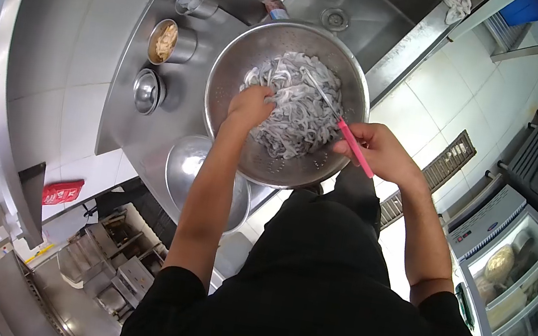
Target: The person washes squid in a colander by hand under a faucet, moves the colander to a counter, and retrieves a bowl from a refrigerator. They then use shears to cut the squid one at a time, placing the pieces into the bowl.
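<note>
A large perforated steel colander (226, 85) holds a heap of glossy grey-white strips (296, 127) that look like cut squid. My left hand (250, 106) reaches over its left side, fingers curled into the strips; the fingertips are partly hidden there. In my right hand (376, 149), at the right rim, is a slim pink-handled knife (355, 149). Its narrow metal blade points up and left, the tip lying over the strips near the middle of the heap. My fingers close round the handle, whose butt end sticks out below them.
Behind the colander is a steel sink (375, 17) with a drain. A cup of pale pieces (193, 0), a tin of yellowish food (166, 41) and small stacked bowls (148, 91) stand on the counter. A steel bowl (183, 162) sits under my left forearm. A glass-front fridge (517, 275) stands right.
</note>
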Demonstrator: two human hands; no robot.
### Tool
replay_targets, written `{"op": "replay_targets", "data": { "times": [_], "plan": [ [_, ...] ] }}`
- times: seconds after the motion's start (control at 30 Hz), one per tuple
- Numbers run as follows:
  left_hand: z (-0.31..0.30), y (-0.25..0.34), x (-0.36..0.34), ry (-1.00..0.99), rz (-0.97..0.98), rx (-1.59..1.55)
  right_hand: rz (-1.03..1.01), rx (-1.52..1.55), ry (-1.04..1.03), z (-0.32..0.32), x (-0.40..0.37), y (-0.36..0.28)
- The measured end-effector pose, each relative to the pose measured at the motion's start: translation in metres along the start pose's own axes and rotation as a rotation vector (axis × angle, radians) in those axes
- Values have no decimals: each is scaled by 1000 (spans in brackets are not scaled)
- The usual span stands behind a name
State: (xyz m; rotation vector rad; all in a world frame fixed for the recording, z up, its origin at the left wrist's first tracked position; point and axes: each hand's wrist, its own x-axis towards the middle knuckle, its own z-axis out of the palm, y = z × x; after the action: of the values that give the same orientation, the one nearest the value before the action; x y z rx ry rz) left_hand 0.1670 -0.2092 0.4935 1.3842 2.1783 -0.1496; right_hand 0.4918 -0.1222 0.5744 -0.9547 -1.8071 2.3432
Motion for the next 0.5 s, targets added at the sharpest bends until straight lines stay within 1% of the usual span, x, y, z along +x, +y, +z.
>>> {"op": "replay_targets", "data": {
  "times": [0.03,0.1,0.2,0.3,0.43,0.5],
  "plan": [
    [-7,0,-5,-13,-14,-29,-5,-4,8,-1,1,-1],
    [-20,-5,-16,39,-28,-79,-5,-5,25,1,-1,-2],
    [-38,-15,-36,111,-25,-197,-74,35,41,3,1,1],
    [-57,-22,-54,190,-5,-286,-51,-32,95,8,0,2],
    [-86,-9,-91,281,-20,-447,-39,1,132,22,-7,0],
    [-92,-11,-104,342,12,-492,-16,-20,169,32,-12,-2]
  ]
}}
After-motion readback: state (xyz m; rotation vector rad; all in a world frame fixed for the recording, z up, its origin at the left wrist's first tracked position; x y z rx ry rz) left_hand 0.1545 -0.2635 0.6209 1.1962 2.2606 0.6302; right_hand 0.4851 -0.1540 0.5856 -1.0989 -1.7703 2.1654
